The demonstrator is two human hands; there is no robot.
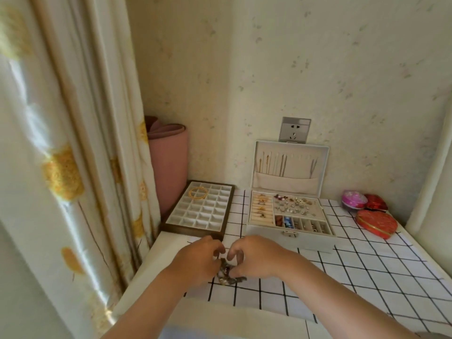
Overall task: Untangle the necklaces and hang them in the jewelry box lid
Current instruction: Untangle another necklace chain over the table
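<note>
The tangled necklaces form a small dark clump at the near left part of the surface, resting on its grid-patterned cover. The left hand and right hand meet over the clump; both have curled fingers that pinch it from opposite sides. Behind the hands stands the jewelry box, open, with its lid upright against the wall. Several chains hang inside the lid above a fabric pocket. Left of the box lies a compartment tray holding gold bangles. Heart-shaped tins sit at the far right.
</note>
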